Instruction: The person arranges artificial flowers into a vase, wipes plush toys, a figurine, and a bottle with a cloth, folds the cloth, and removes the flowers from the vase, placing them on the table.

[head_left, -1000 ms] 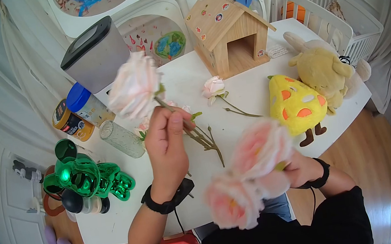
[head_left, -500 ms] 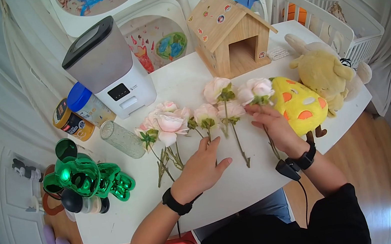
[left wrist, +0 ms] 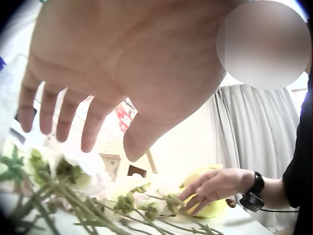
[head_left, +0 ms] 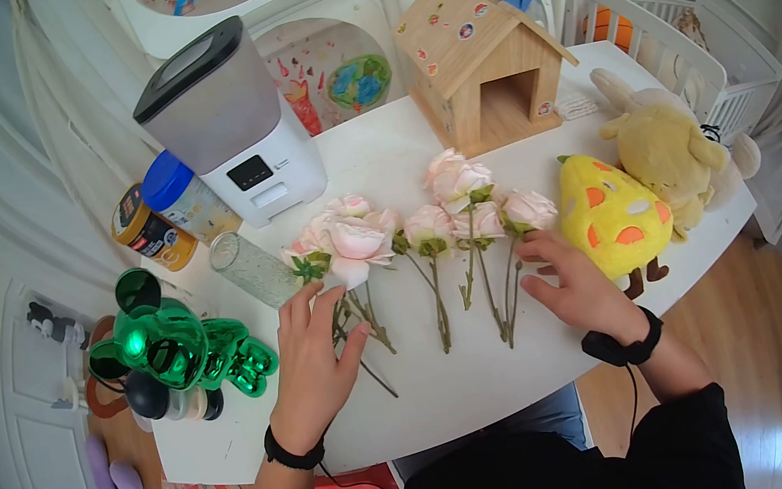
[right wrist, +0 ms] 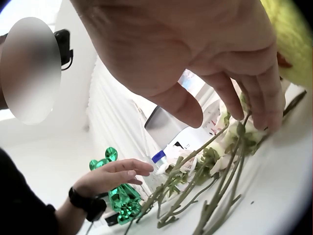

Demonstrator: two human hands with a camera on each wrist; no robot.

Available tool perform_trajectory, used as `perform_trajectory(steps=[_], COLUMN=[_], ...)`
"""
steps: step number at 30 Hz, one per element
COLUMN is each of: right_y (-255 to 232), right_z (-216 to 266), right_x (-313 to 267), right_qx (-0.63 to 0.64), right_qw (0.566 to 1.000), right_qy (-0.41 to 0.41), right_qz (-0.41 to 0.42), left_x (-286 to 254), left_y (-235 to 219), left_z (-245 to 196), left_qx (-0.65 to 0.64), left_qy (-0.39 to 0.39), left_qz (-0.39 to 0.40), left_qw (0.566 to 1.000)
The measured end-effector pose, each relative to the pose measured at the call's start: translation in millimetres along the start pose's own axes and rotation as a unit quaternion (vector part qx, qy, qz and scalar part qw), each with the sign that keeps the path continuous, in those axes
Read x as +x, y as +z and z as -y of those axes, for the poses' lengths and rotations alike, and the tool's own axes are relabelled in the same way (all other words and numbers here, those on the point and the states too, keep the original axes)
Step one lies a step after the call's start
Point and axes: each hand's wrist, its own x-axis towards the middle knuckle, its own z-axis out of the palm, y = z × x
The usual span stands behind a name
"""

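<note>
Several pale pink roses [head_left: 360,239] with green stems lie across the white table, blooms away from the person. My left hand [head_left: 316,362] is over the stems of the leftmost roses, its fingers spread and holding nothing; the left wrist view shows its palm [left wrist: 122,63] above the stems. Beside the rightmost rose [head_left: 527,210], my right hand [head_left: 581,285] has its fingers loosely bent, with nothing gripped. In the right wrist view its fingertips come close to the flowers [right wrist: 234,139]; whether they touch is unclear.
A ribbed glass vase [head_left: 253,268] leans behind the left hand. Left stand a shiny green bear figure [head_left: 168,344], two jars and a grey-white appliance [head_left: 270,177]. A wooden house [head_left: 488,78] stands at the back, a yellow plush [head_left: 614,216] and tan plush [head_left: 666,153] at the right.
The hands held roses in the air at first; the roses now lie in a row on the table. Since half a second ago, the left hand has moved left, off the middle stems.
</note>
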Motion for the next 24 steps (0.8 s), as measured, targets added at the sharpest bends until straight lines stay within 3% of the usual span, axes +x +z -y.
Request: perform_trajectory(steps=[1, 3, 6, 7, 8, 9, 11, 14, 17, 18, 20, 21, 23, 24], right_y=[0, 3, 14, 20, 26, 30, 32, 25, 20, 20, 25, 27, 32, 33], right_z=[7, 25, 49, 49, 47, 38, 19, 14, 20, 23, 29, 31, 33, 32], right_x=[-1, 3, 13, 18, 23, 27, 35, 39, 37, 37, 35, 34, 33, 33], right_qx=[-0.058, -0.078, -0.03, -0.07, -0.11, -0.111, -0.26, -0.301, -0.265, -0.267, -0.212, -0.213, -0.188, -0.188], right_qw=[0.998, 0.992, 0.997, 0.991, 0.982, 0.981, 0.952, 0.944, 0.955, 0.954, 0.953, 0.953, 0.956, 0.955], right_qy=[-0.03, -0.086, -0.07, -0.113, -0.155, -0.158, -0.164, -0.128, -0.128, -0.129, -0.214, -0.215, -0.227, -0.228], right_qz=[-0.022, -0.052, -0.021, -0.008, 0.006, 0.008, 0.008, -0.041, -0.046, -0.044, -0.024, -0.022, 0.011, 0.013], left_x=[-6, -16, -17, -16, -17, -18, -18, -21, -19, -18, -16, -16, -16, -14], left_y=[1, 3, 12, 15, 24, 27, 29, 26, 23, 21, 17, 20, 24, 25], left_z=[7, 19, 27, 29, 34, 39, 47, 55, 56, 52, 38, 36, 35, 34], left_qx=[0.005, -0.03, -0.027, -0.029, -0.058, -0.058, -0.047, -0.096, -0.141, -0.142, -0.107, -0.109, -0.04, -0.028], left_qy=[-0.005, -0.109, -0.115, -0.131, -0.134, -0.137, -0.165, -0.164, -0.189, -0.191, -0.08, -0.082, -0.061, -0.059], left_qz=[-0.003, 0.11, 0.134, 0.155, 0.11, 0.107, 0.124, 0.065, 0.047, 0.045, 0.027, 0.026, 0.115, 0.12], left_qw=[1.0, 0.988, 0.984, 0.979, 0.983, 0.983, 0.977, 0.98, 0.971, 0.97, 0.991, 0.99, 0.991, 0.991])
